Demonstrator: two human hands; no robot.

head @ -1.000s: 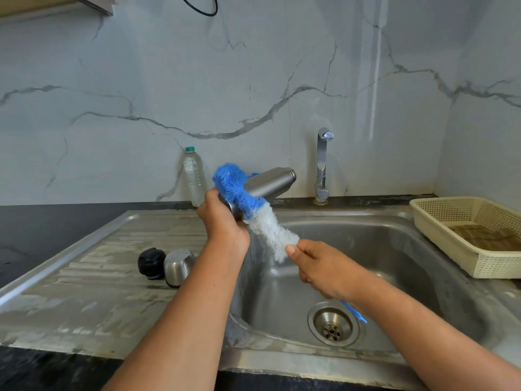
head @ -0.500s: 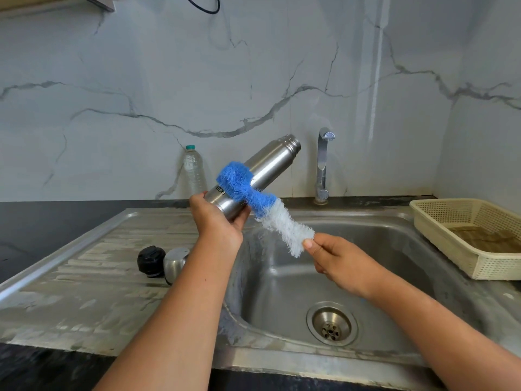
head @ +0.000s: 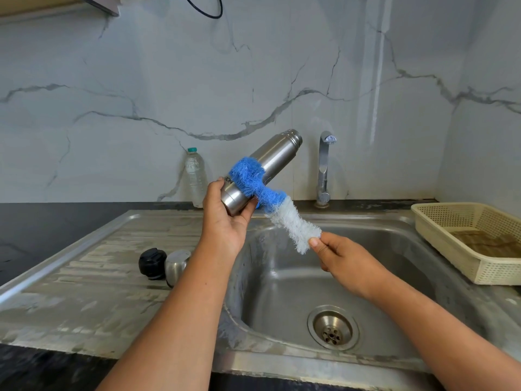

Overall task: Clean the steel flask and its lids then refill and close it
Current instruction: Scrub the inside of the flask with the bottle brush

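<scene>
My left hand point(head: 225, 218) grips the base of the steel flask point(head: 275, 159), which tilts with its open mouth up and to the right, above the sink's left edge. A blue and white bottle brush point(head: 270, 198) lies bent across the flask's body, its blue bristles wrapped over the steel. My right hand point(head: 338, 258) pinches the brush at the lower end of its white bristles, over the basin. The black inner lid point(head: 152, 263) and the steel cap point(head: 176, 265) lie side by side on the draining board.
The steel sink point(head: 282, 277) has a drain point(head: 332, 330) at its bottom. A tap point(head: 324, 167) stands behind it. A clear plastic water bottle point(head: 194, 179) stands against the marble wall. A cream plastic basket point(head: 439, 218) sits at the right.
The flask has tipped from nearly level to mouth-up. The brush's blue end has slid from the flask's base onto its body. My right hand has moved up and to the right.
</scene>
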